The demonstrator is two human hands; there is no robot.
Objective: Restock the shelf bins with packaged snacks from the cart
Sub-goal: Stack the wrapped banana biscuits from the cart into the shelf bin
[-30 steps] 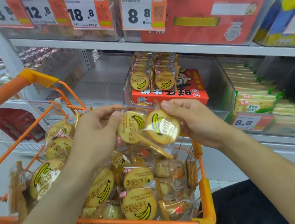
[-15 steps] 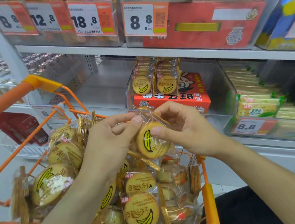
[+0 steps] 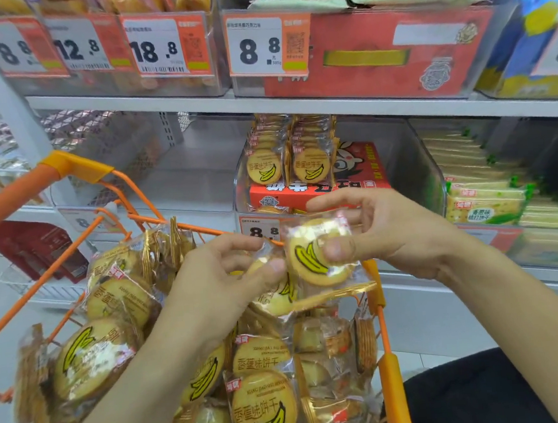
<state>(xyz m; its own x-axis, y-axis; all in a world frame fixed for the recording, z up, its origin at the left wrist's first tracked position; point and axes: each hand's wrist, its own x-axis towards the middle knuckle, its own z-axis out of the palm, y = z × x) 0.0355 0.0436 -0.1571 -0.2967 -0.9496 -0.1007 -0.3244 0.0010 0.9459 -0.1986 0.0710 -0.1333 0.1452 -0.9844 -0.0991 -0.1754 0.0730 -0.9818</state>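
An orange cart [image 3: 392, 380] in front of me is heaped with round banana biscuit packs [image 3: 264, 408]. Above the heap my right hand [image 3: 387, 235] pinches one clear-wrapped banana biscuit pack [image 3: 309, 259], thumb on its face. My left hand [image 3: 216, 284] pinches a second pack [image 3: 271, 296] just to its left and lower; much of that pack is hidden by my fingers. Behind the hands, a clear shelf bin [image 3: 418, 165] holds two upright rows of the same packs [image 3: 286, 156] on a red box [image 3: 362, 173].
A bin of green-striped cracker packs [image 3: 486, 203] lies to the right. The shelf section [image 3: 183, 179] left of the biscuit bin looks bare. An upper shelf [image 3: 295, 105] carries bins with price tags [image 3: 266, 43]. Red packages [image 3: 34, 249] sit low at the left.
Both hands drew slightly apart: the right hand now holds one pack alone and the left hand holds another lower. The view moved closer to the shelf.
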